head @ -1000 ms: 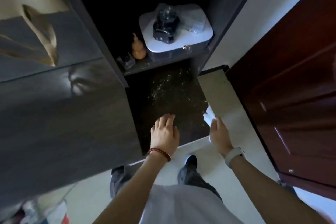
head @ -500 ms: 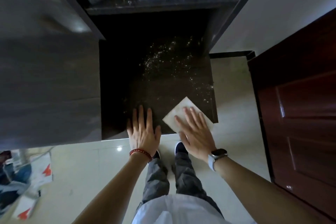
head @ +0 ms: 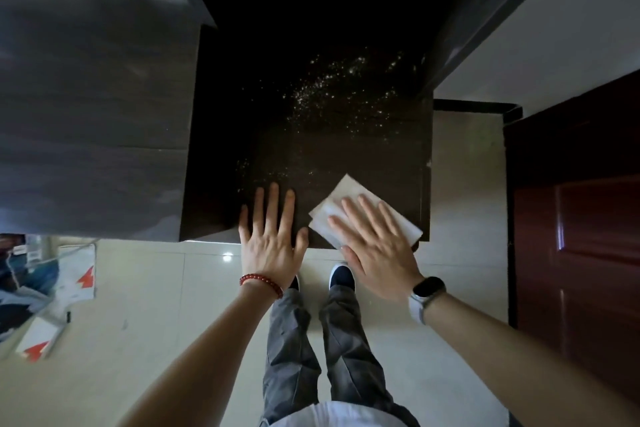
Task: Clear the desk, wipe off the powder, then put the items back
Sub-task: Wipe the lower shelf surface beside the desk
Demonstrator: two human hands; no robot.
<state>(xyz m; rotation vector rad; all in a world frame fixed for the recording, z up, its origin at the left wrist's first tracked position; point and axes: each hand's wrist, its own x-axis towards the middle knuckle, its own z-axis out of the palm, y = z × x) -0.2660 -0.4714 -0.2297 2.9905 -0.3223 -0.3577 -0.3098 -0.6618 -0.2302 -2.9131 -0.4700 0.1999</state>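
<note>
The dark desk top (head: 277, 149) lies in front of me, between a cabinet and a wall. White powder (head: 332, 87) is scattered over its far right half, with a few specks nearer the front. My left hand (head: 272, 239) rests flat on the front edge, fingers spread, holding nothing. My right hand (head: 377, 250) presses flat on a folded white cloth (head: 349, 191) at the front right corner of the desk. The cloth's far corner sticks out beyond my fingertips.
A tall dark cabinet panel (head: 93, 97) stands on the left of the desk. A red-brown door (head: 581, 218) is on the right, beyond a pale wall (head: 554, 28). Boxes with red marks (head: 76, 277) lie on the tiled floor (head: 156, 305) at left.
My view has tipped down, so the upper shelf with its items has left the frame. My right hand brought the cloth from the desk's right edge onto the top and laid it flat.
</note>
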